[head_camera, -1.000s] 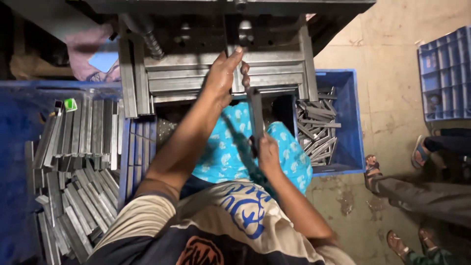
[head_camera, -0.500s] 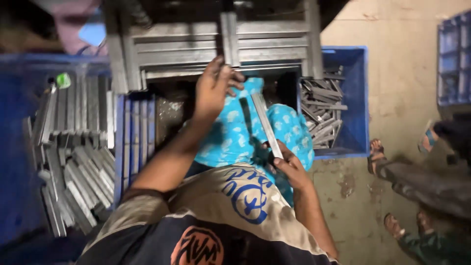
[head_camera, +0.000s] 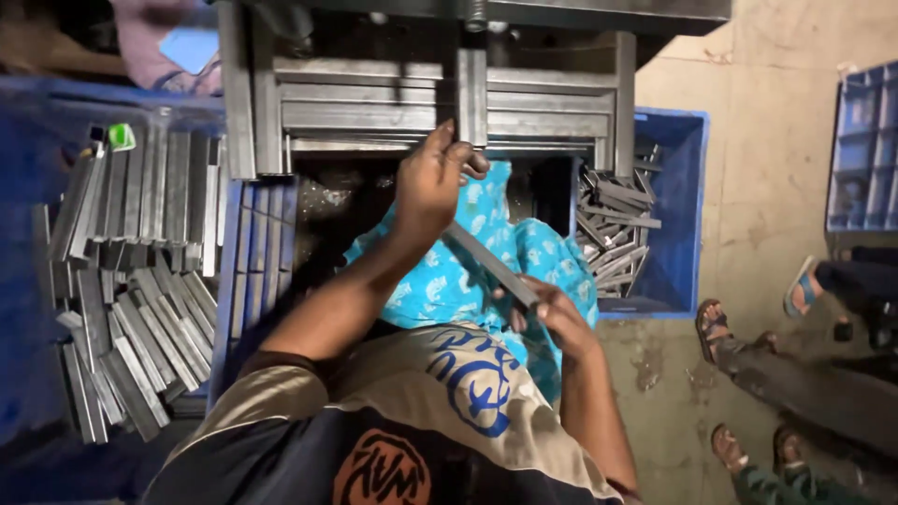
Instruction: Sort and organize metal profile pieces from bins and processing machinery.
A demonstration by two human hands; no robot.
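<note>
**Strip held between two hands at the press**

Dim workshop floor, concrete to the right, and a grey steel press frame [head_camera: 449, 103] fills the top of my view. My left hand [head_camera: 432, 182] is raised to the frame's lower rail, fingers curled narrow around the upper end of a long grey metal strip [head_camera: 491, 266]. From there the strip slants down and to the right, crossing over the turquoise patterned cloth [head_camera: 440, 281] on my lap, and its lower end sits in my right hand [head_camera: 552, 313], which is closed around it just above my shirt. On my left, loose grey bars [head_camera: 131, 281] lie stacked and fanned. On my right, a blue crate [head_camera: 678, 215] holds a jumble of shorter metal pieces [head_camera: 613, 229]. Sandalled feet [head_camera: 716, 323] of other people stand beyond it.
</note>
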